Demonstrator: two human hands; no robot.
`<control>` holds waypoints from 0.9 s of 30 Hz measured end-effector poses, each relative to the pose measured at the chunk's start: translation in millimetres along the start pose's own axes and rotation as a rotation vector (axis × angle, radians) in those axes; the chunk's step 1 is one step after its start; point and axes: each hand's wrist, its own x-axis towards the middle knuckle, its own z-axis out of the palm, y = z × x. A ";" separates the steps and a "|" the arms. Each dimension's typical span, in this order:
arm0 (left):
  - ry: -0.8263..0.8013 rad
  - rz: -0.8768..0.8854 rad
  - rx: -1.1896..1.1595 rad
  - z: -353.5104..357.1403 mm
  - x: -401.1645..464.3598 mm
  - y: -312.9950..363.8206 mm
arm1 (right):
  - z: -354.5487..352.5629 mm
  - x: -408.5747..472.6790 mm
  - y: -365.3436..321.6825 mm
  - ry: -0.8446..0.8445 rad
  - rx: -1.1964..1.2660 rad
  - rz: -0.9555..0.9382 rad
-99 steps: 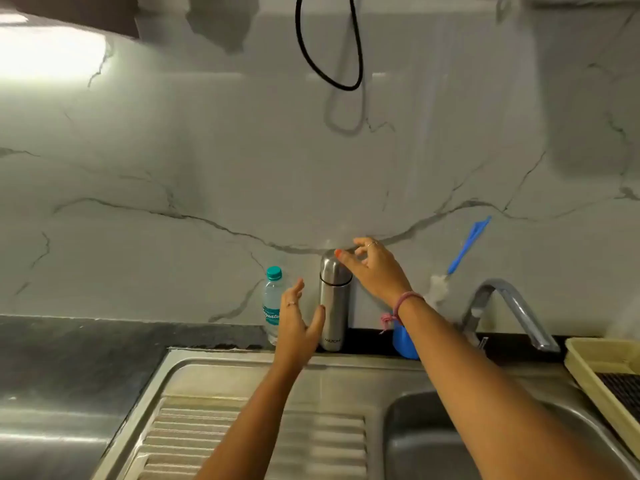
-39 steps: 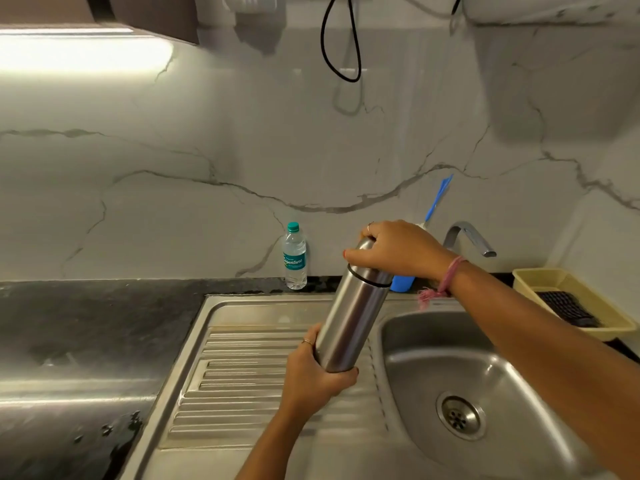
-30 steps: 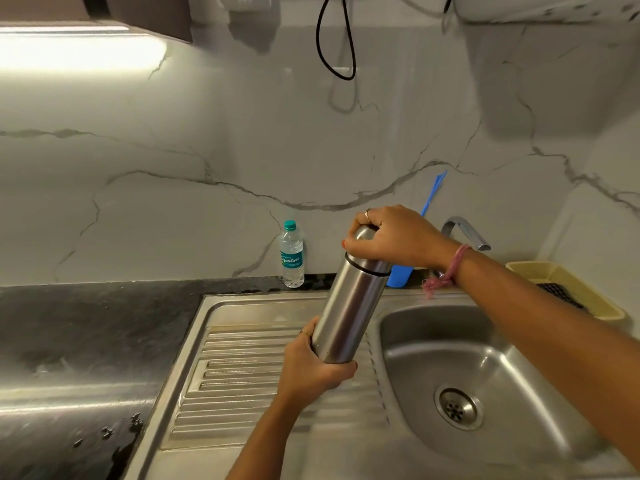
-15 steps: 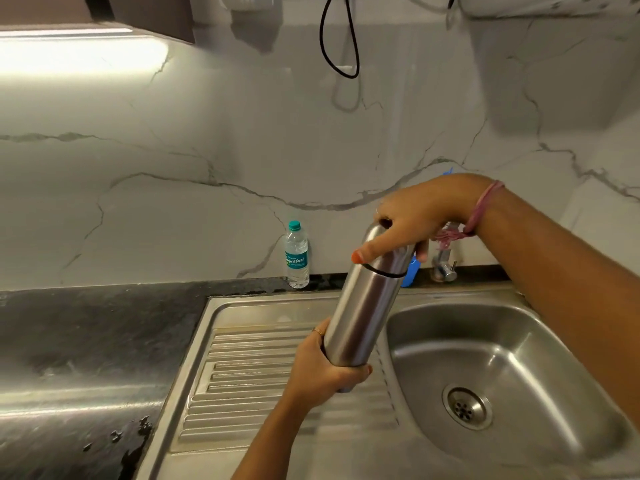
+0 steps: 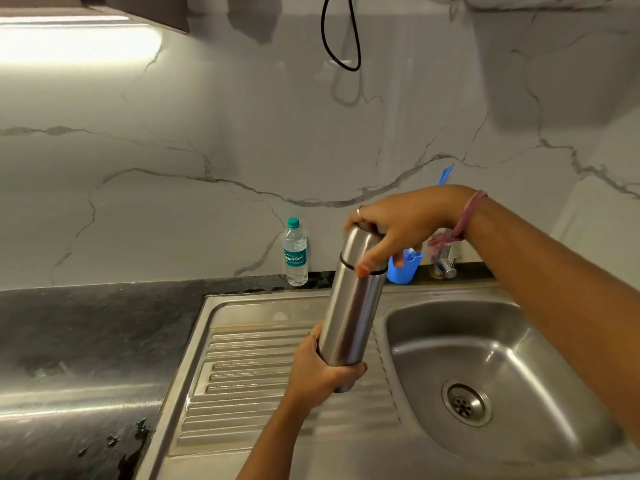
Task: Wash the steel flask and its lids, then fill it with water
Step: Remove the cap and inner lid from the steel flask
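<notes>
The flask [image 5: 351,306] is held in the air, tilted slightly, above the ribbed drainboard [image 5: 263,375] and just left of the sink [image 5: 519,341] bowl. Its base is gripped by the left hand [image 5: 320,370], fingers curled round the lower body. Its cap [image 5: 360,247] is gripped from above by the right hand [image 5: 398,223], thumb laid down the cap's side to the dark seam line, the other fingers wrapped over the crown. Compared with half a second ago, the right wrist is seen rolled further over and the thumb is shifted round the cap, while the lower grip is unchanged; a twist of the cap is inferred. Three seconds back the flask was standing at the wall beside the bottle [image 5: 295,252]; it is now brought forward to the sink. The cap is not yet separated: no gap is seen at the seam. Meaning for the task: the opening step is under way, washing is not begun, no water is seen running. Beyond the upper grip, a blue cup [image 5: 403,268] and a tap base [image 5: 445,265] are noted at the wall; the spout is hidden behind the right wrist. More turns are judged necessary before the cap lifts free.
</notes>
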 end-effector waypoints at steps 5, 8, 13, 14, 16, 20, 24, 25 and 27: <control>0.007 -0.013 -0.026 -3.0 0.8 -4.3 | -4.4 0.3 3.3 -0.086 0.194 0.015; 0.008 -0.009 -0.030 -6.4 2.1 -6.3 | 5.6 14.5 -4.0 0.012 0.122 0.061; 0.012 -0.026 -0.033 -10.1 4.4 -11.4 | -2.0 17.2 0.7 -0.042 0.206 -0.027; 0.018 -0.028 -0.034 -10.6 4.9 -12.7 | -2.2 17.4 -0.2 -0.044 0.218 -0.009; 0.028 -0.030 -0.035 -11.0 5.5 -15.0 | 2.4 23.1 -4.8 -0.010 0.174 0.043; 0.031 -0.030 -0.043 -12.6 5.5 -21.0 | 10.6 36.1 -3.6 0.034 0.138 -0.007; 0.022 -0.031 -0.035 -18.5 4.0 -26.6 | 6.3 29.8 9.7 0.020 0.347 -0.088; 0.025 -0.038 -0.034 -20.3 3.6 -28.9 | 6.0 27.5 14.3 0.049 0.415 -0.098; 0.040 -0.058 -0.040 -24.0 3.0 -34.7 | 8.5 23.0 24.1 0.132 0.552 -0.113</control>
